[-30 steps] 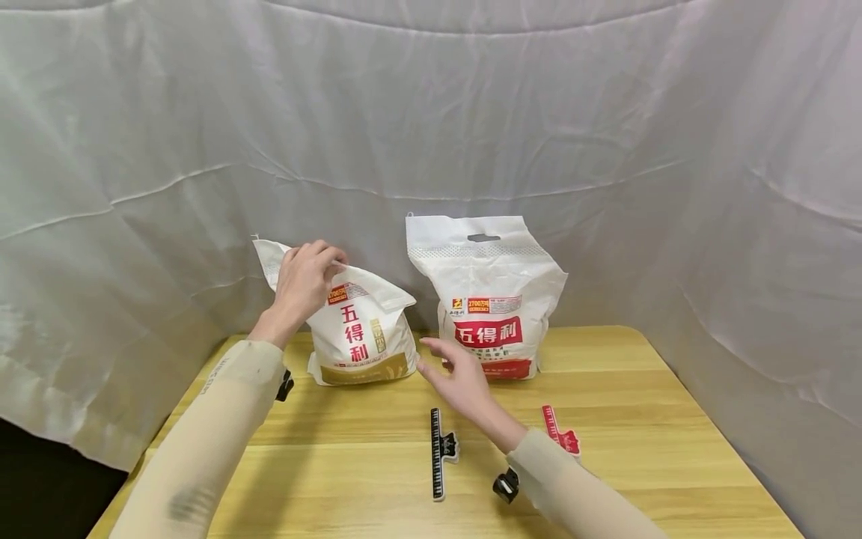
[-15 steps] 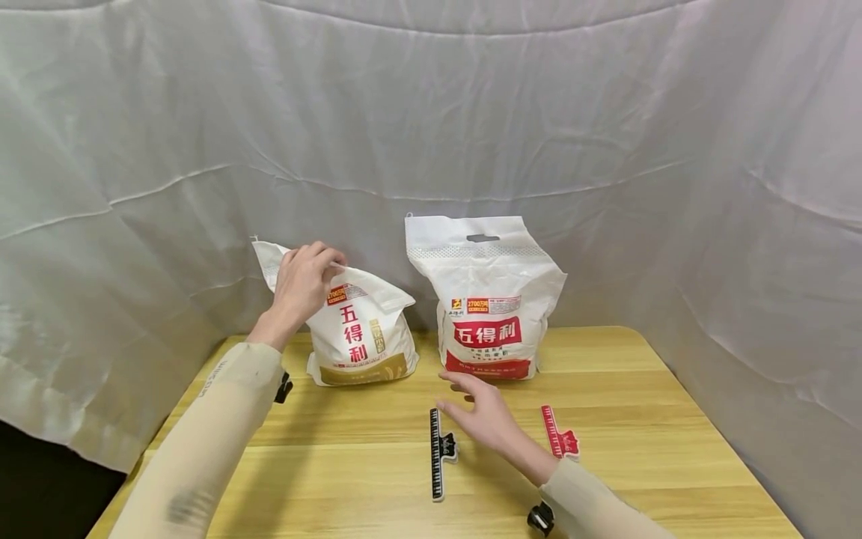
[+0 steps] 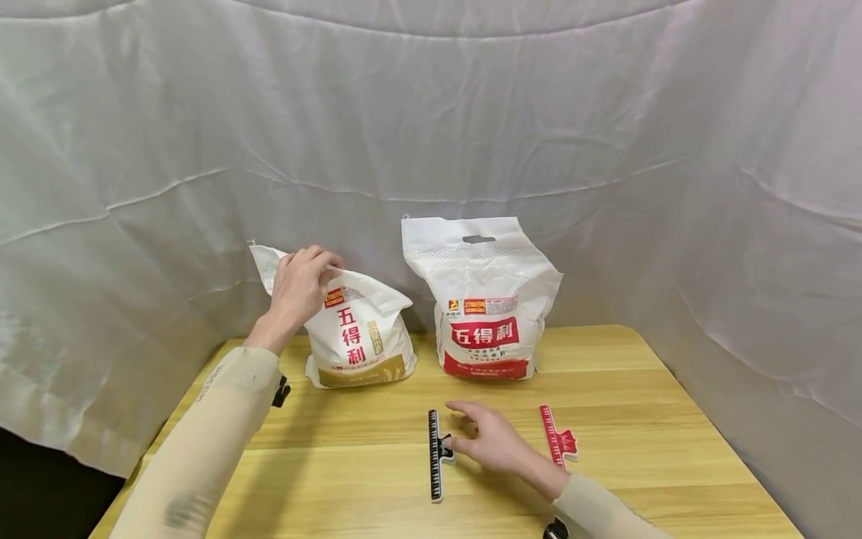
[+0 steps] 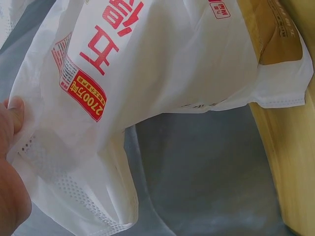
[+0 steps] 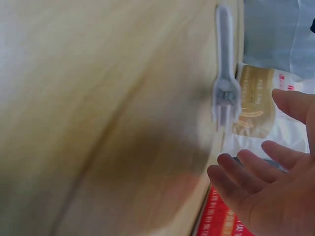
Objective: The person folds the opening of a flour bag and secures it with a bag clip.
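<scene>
A white flour bag (image 3: 367, 322) with red lettering and a gold band stands at the back left, its top folded over. My left hand (image 3: 303, 281) grips that folded top; in the left wrist view the thumb of the left hand (image 4: 11, 162) presses on the white bag (image 4: 192, 64) near its perforated strip. On the table in front lies a black clip (image 3: 434, 464) with a piano-key pattern. My right hand (image 3: 494, 440) hovers beside it with spread fingers, thumb over the clip's handle in the head view. The right wrist view shows a gap between the hand (image 5: 270, 191) and the clip (image 5: 225, 93).
Right of the gripped bag, a second white flour bag (image 3: 494, 284) with a red band and a handle slot stands upright. A red clip (image 3: 555, 434) lies at the right on the wooden table (image 3: 640, 419). Grey cloth (image 3: 431, 112) hangs behind and around the sides.
My right hand has come away from between the two bags, toward the front of the table and to the black clip. The left hand keeps its grip on the bag top.
</scene>
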Motion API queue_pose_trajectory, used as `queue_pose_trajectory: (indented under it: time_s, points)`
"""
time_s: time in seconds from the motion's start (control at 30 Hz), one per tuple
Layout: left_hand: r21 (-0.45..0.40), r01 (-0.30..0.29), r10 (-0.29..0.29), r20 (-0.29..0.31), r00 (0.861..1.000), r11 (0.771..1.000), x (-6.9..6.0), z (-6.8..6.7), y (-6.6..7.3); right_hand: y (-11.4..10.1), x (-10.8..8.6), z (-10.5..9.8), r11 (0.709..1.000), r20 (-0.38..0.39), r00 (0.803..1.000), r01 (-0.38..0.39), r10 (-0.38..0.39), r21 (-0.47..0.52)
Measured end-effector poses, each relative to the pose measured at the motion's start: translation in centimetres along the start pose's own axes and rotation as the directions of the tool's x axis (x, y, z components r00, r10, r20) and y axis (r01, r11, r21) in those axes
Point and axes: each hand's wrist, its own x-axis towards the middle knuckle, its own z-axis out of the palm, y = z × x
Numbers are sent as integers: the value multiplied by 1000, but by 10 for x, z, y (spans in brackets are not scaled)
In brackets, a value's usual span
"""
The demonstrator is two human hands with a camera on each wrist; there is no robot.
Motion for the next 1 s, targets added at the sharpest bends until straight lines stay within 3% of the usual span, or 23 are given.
queue_pose_trajectory:
  time_s: [0.43, 0.73, 1.0]
  points:
    - [-9, 11, -11, -7, 1000, 1000, -3, 3, -2, 9, 0, 6, 998, 78, 997, 23, -18, -62]
    - [-15, 19, -19, -9, 1000, 1000, -4, 3, -2, 9, -2, 7, 994, 76, 996, 48, -40, -101]
    - [-25, 22, -23, -12, 1000, 999, -5, 4, -3, 8, -1, 8, 996, 79, 997, 25, -18, -83]
